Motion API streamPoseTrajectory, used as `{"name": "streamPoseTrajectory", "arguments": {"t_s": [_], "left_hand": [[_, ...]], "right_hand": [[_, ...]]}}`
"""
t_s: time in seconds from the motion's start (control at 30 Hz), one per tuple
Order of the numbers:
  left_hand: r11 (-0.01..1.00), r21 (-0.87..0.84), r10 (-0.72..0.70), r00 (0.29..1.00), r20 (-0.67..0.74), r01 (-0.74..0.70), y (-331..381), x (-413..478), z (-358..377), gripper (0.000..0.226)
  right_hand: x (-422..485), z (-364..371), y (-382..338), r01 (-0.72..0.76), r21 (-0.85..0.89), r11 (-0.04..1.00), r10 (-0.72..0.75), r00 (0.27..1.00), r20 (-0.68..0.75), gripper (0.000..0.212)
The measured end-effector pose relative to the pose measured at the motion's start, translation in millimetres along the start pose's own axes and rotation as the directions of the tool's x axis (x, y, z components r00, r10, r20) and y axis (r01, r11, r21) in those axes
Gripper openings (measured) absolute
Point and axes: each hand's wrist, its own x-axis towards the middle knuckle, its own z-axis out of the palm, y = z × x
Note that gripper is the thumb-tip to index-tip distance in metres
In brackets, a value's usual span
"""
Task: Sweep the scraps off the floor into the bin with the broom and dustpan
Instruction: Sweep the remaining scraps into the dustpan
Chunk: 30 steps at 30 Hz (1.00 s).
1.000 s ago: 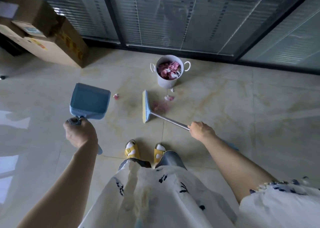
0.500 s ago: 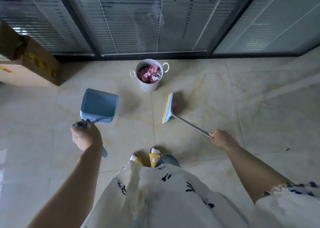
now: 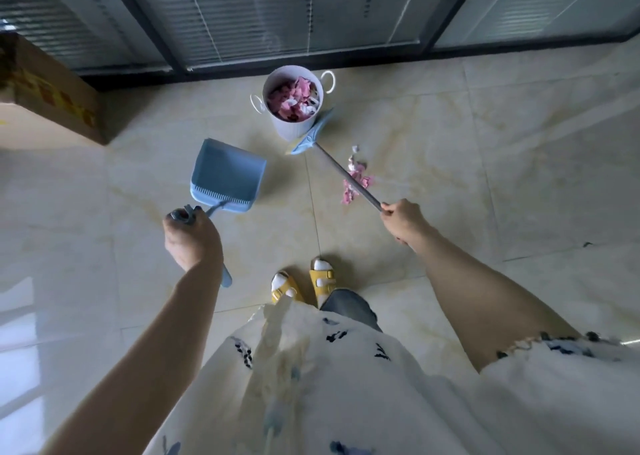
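Note:
My left hand [image 3: 190, 240] grips the handle of a blue dustpan [image 3: 227, 176], held above the floor to the left of the bin; the pan looks empty. My right hand [image 3: 403, 221] holds the metal stick of the broom [image 3: 311, 132], whose blue head lies against the right side of the white bin [image 3: 294, 127]. The bin has two loop handles and holds pink and white scraps. A small heap of pink scraps [image 3: 356, 177] lies on the floor under the broom stick, right of the bin.
A cardboard box [image 3: 45, 98] stands at the far left against the dark-framed glass wall [image 3: 277, 22] with blinds. My feet in yellow sandals [image 3: 304, 283] stand on the pale glossy tiles [image 3: 485, 164] below the bin.
The broom head has swung up against the bin's right side. Pink scraps, hidden half a second ago, now show under the stick. The view has moved closer to the bin.

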Motion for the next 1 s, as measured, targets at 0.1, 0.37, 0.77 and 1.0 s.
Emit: {"name": "streamPoseTrajectory", "arguments": {"t_s": [0.1,0.37,0.77,1.0], "left_hand": [[1.000,-0.005,0.002,1.000,0.015,-0.002,-2.5,-0.6,-0.3,0.023],[0.995,0.076,0.065,0.997,0.029,-0.067,-8.7,5.7,12.4,0.025],[0.964,0.198,0.160,0.981,0.107,-0.178,5.9,-24.0,14.1,0.026],[0.937,0.249,0.193,0.958,0.212,-0.244,12.6,-48.9,22.8,0.025]], "right_hand": [[9.9,6.6,-11.9,0.004,-0.007,1.000,-0.004,1.000,0.006,0.036],[45.7,29.9,-60.0,0.058,0.058,0.997,-0.064,0.992,0.111,0.035],[-19.1,25.1,58.8,-0.070,-0.131,0.989,0.083,0.992,0.092,0.039],[-38.4,-0.7,103.8,-0.126,-0.075,0.989,0.129,0.991,0.028,0.038]]}}
